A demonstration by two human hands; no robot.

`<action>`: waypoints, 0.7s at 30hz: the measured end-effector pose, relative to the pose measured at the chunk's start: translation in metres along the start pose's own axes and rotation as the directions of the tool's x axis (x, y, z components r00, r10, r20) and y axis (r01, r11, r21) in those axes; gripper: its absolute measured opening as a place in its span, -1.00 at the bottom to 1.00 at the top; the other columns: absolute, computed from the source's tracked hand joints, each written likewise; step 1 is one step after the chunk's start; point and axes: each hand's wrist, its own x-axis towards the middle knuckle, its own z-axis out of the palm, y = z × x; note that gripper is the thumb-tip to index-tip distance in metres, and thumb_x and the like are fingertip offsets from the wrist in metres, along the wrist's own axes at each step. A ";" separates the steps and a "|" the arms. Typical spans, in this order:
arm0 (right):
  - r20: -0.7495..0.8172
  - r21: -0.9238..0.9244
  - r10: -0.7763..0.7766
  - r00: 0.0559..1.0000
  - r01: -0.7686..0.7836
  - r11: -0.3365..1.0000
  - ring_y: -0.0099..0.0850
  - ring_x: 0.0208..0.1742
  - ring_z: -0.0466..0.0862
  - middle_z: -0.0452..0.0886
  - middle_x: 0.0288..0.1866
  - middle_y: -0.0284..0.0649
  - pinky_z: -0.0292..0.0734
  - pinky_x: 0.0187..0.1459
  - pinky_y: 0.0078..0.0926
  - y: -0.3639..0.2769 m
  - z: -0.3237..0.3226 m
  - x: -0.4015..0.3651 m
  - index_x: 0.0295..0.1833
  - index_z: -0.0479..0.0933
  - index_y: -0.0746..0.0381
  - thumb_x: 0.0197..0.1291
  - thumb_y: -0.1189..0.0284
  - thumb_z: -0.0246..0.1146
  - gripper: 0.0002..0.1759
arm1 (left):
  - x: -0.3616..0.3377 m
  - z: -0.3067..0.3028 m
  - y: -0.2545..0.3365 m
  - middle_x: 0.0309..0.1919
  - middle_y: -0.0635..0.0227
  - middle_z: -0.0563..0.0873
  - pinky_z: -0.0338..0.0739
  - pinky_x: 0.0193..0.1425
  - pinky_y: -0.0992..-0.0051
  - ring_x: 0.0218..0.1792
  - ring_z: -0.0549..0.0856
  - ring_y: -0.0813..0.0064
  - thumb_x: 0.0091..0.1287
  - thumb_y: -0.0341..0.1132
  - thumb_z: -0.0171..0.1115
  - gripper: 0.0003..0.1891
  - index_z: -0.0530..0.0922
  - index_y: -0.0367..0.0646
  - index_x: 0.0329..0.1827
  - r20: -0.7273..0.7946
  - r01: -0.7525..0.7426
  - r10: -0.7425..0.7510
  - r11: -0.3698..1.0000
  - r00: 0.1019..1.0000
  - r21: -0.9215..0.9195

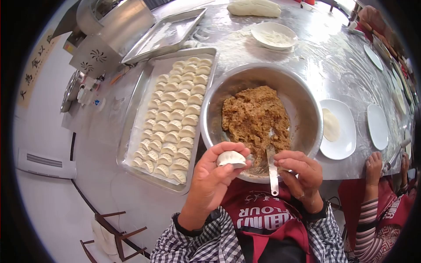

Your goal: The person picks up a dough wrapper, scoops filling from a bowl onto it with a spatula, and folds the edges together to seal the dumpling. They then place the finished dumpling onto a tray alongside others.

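My left hand (209, 183) is raised in front of the bowl, its fingers and thumb closed around a folded dumpling (231, 159) with a pleated edge. A big steel mixing bowl (308, 98) stands before me, with brown minced filling (254, 111) heaped inside. A flat metal spatula (272, 175) leans in the bowl, its handle lying over the near rim. My right hand (303, 174) is at the right of that handle, fingertips right at its edge, thumb and fingers apart.
Left of the bowl, a metal tray (137, 105) carries rows of dumplings (175, 114); another tray (164, 37) lies behind it. A flour bowl (274, 35) and dough (253, 8) are at the back. To the right, a white plate (344, 131) holds a wrapper (330, 125), near another person's hand (373, 166).
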 end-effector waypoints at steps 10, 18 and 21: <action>0.056 -0.057 -0.044 0.997 0.047 0.997 -0.29 -0.38 0.63 0.62 -0.31 -0.11 0.53 -0.40 -0.51 0.003 0.003 0.000 -0.29 0.53 0.31 -0.16 0.67 0.27 -0.78 | -0.013 -0.054 0.062 0.00 0.06 0.51 0.49 0.17 0.36 0.05 0.55 0.34 0.16 -0.54 0.05 -0.61 0.35 -0.35 0.10 -0.173 -0.139 0.205 0.933 0.963 0.331; 0.096 -0.079 -0.027 0.995 0.034 0.996 -0.28 -0.38 0.64 0.62 -0.31 -0.12 0.54 -0.38 -0.49 0.003 0.002 0.001 -0.29 0.53 0.31 -0.17 0.66 0.28 -0.78 | 0.018 -0.088 0.187 -0.09 0.18 0.58 0.61 -0.25 0.58 -0.18 0.63 0.47 0.31 -0.28 0.03 -0.68 0.41 -0.28 0.05 -0.221 -0.211 0.502 0.665 0.836 0.716; 0.117 -0.097 -0.021 0.993 0.033 0.995 -0.27 -0.37 0.64 0.63 -0.30 -0.12 0.54 -0.38 -0.49 0.004 0.002 0.001 -0.30 0.54 0.30 -0.18 0.66 0.28 -0.78 | 0.052 -0.122 0.224 -0.16 0.27 0.62 0.54 -0.41 0.65 -0.27 0.62 0.56 0.29 -0.21 0.07 -0.68 0.44 -0.20 0.02 -0.167 -0.072 0.384 0.536 0.908 0.841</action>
